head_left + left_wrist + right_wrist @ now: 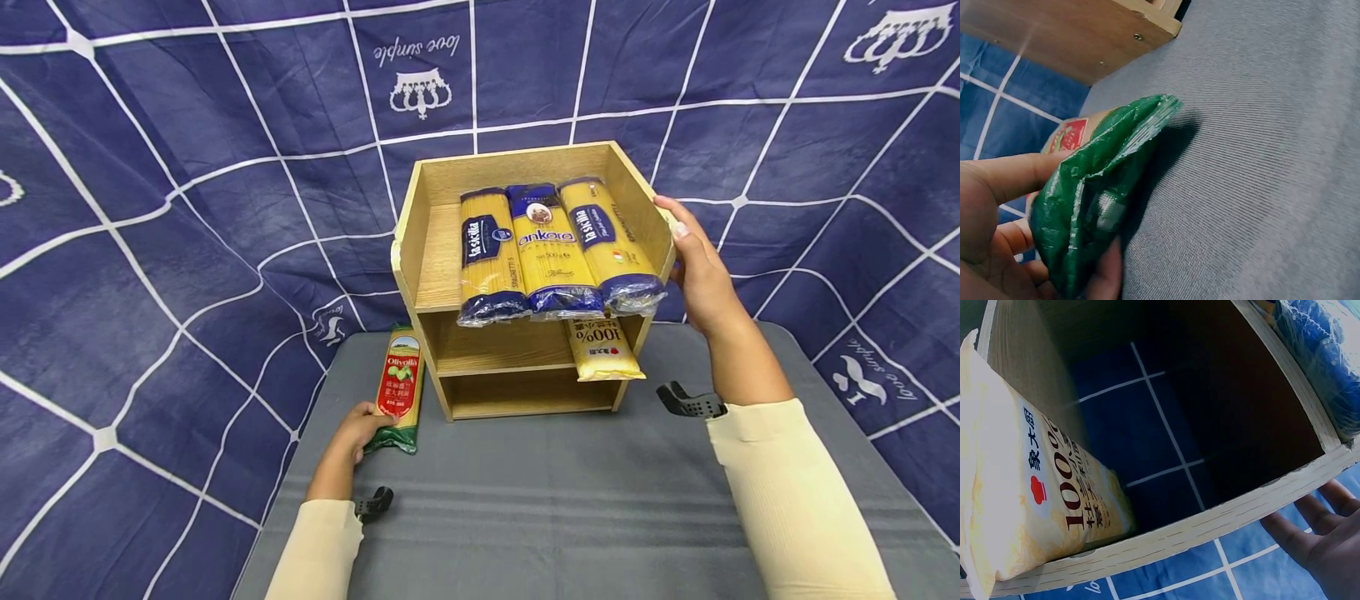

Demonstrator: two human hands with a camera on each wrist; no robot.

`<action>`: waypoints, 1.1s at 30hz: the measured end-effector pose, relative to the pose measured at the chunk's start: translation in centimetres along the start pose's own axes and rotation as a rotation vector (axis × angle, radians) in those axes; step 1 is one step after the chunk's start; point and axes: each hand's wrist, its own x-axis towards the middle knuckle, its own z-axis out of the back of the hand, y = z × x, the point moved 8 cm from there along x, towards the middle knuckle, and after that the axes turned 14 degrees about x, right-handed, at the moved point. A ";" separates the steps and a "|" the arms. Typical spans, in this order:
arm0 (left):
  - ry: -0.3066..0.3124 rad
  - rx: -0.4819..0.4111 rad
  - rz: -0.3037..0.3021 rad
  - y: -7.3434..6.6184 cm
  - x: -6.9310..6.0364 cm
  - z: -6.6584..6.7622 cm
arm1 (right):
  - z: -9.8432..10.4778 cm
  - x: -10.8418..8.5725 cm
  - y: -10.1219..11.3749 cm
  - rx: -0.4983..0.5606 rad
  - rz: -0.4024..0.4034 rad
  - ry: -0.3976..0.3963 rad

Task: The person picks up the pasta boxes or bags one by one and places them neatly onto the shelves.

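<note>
In the head view, my left hand [362,429] grips the lower end of a red and green Olivoila spaghetti pack [400,379] at the left of a wooden shelf [517,156]. The left wrist view shows the pack's crumpled green end [1094,187] between thumb and fingers, over the grey cloth. My right hand [701,275] rests against the shelf's right side panel, fairly straight fingers [1294,540] on its outer face and thumb at the edge. Three spaghetti packs, one la sicilia [487,250], one ankara [557,258] and another la sicilia [609,242], lie on the top level.
A yellow and white noodle pack [603,350] sticks out of the middle level at its right end. The shelf stands on a grey cloth-covered table [525,500]. Blue cloth with white lines [225,208] hangs behind and at the sides.
</note>
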 end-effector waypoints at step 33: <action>0.319 -0.326 0.003 0.9 -2.0 -2.6 | 0.0 0.1 0.0 0.008 0.005 0.000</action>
